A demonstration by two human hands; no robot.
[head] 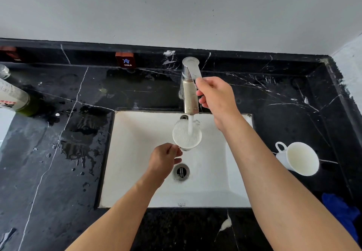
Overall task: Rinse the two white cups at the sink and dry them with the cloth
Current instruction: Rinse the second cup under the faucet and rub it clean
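Holding a round white ceramic cup [187, 135] by its handle, the left hand [163, 162] is pinching it with curled fingers over the white rectangular sink basin [137, 152]. Water is streaming into the cup, frothing white up to its rim. Above that hand, the right hand [215, 95] is gripping the lever of the tall chrome tap [190, 86], thumb on top and fingers curling beneath; how tightly they are closing is hard to judge from this angle. Right of the right forearm, the second white ceramic cup [299, 157] is lying tilted on the black white-veined marble counter [284, 97], mouth facing the camera, handle pointing up-left. Nearer than that cup, a crumpled blue cloth [340, 211] is sitting at the counter's edge. Left of the left hand, water is puddling on the counter.
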